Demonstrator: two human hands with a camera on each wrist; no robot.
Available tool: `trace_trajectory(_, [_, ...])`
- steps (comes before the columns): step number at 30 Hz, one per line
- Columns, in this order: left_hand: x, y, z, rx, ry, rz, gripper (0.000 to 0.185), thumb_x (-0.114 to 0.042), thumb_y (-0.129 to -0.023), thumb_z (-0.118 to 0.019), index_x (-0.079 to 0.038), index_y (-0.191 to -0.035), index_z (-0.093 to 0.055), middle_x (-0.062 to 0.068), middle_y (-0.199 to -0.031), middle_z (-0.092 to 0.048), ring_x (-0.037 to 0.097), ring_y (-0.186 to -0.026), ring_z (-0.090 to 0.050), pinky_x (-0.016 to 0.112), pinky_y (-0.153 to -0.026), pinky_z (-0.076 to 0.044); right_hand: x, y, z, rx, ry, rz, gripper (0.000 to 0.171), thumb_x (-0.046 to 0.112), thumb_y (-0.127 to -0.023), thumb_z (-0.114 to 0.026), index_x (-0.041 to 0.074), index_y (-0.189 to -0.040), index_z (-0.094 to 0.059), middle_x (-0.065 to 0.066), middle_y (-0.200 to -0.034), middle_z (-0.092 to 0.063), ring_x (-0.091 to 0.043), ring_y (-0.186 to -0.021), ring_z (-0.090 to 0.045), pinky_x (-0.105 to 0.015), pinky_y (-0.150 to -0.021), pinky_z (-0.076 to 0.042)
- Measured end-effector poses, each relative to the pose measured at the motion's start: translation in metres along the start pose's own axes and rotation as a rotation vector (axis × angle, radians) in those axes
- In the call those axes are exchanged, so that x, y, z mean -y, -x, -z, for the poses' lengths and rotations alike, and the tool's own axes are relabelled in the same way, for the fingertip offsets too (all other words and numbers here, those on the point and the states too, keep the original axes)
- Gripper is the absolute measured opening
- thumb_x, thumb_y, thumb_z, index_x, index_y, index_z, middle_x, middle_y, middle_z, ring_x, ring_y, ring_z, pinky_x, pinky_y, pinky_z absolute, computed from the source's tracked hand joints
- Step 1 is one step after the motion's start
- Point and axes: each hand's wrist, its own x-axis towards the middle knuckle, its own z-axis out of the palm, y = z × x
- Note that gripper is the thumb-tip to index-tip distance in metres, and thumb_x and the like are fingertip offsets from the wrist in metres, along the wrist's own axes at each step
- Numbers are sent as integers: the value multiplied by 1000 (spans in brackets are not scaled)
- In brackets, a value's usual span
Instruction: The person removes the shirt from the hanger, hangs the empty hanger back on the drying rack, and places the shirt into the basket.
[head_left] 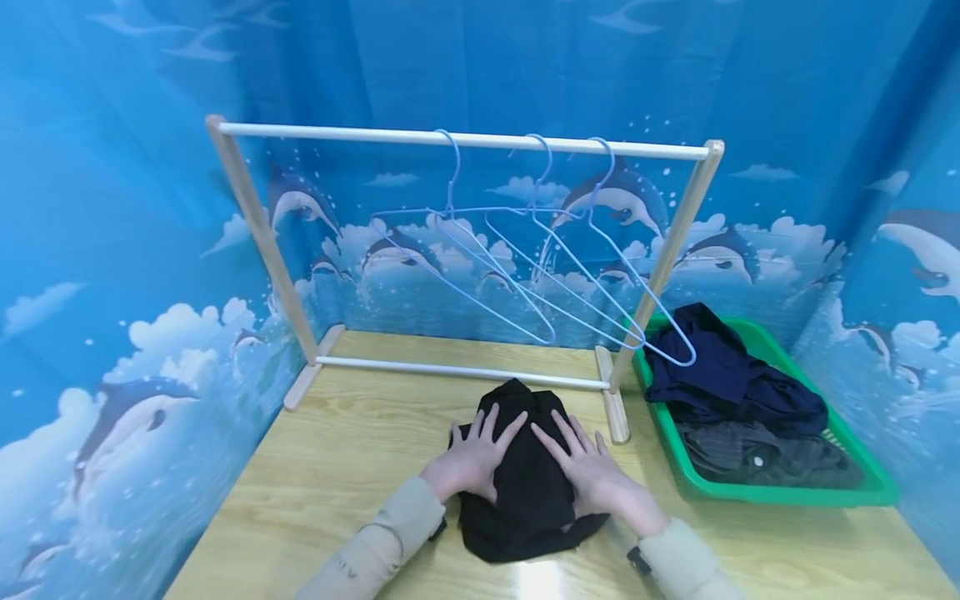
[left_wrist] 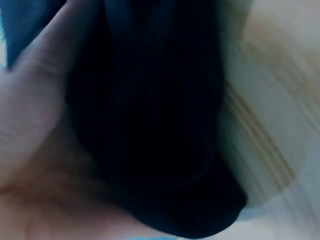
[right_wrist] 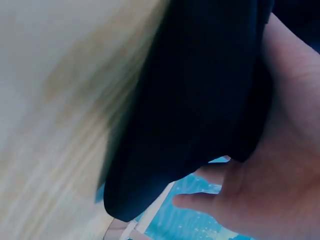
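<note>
Closest to me, the person leans over the wooden table [head_left: 315, 492] with both sleeves forward. The left hand [head_left: 471, 458] and the right hand [head_left: 592, 475] lie flat on a black garment [head_left: 525, 492], fingers spread and straight, pressing down on it rather than gripping; neither hand closes round the cloth. The garment is bunched into a compact heap on the table, just in front of the rack's lower bar. Both wrist views are blurred, showing only dark fabric against a palm and wood grain beside it.

Just behind the garment stands a small wooden clothes rack [head_left: 258, 225] with a white top rail. Three pale blue wire hangers [head_left: 525, 275] hang from that rail, bunched toward its right half, and all three are bare. To the right of the rack, on the table, sits a green basket [head_left: 757, 492] holding more dark clothes [head_left: 735, 392], a navy piece heaped on top of a grey one. Behind everything runs a blue backdrop [head_left: 112, 292] printed with dolphins and clouds.

As I judge it, the work is at an early stage: one garment is out of the basket and being flattened on the table, no hanger is off the rail, nothing is hung, and the pile in the basket remains untouched.
</note>
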Motion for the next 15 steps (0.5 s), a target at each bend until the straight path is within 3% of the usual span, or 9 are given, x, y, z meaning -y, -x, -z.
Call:
trace_trajectory(6, [4, -4, 2, -6, 14, -32, 123, -47, -67, -94, -26, -161, -16, 20, -152, -41, 38, -137, -46, 68, -107, -36, -7, -5, 0, -32, -24, 65, 129, 43, -53, -100, 7, -156, -30, -29, -150, -38, -53, -133, -42, -75, -99, -36])
trace_trajectory(11, [2, 5, 0, -102, -8, -107, 117, -38, -67, -95, -17, -159, -24, 14, -137, -55, 32, -122, -60, 67, -103, -40, -7, -4, 1, -67, -45, 75, 114, 40, -58, -98, 8, -150, -39, -22, -137, -52, -49, -118, -55, -74, -95, -40])
trace_trajectory(15, [2, 6, -2, -187, -67, -169, 100, -32, -70, -93, -12, -151, -38, 8, -125, -64, 25, -110, -66, 56, -101, -46, -2, -3, 2, -155, -11, 97, 97, 32, -59, -98, 6, -138, -50, -17, -124, -62, -41, -108, -64, -71, -90, -43])
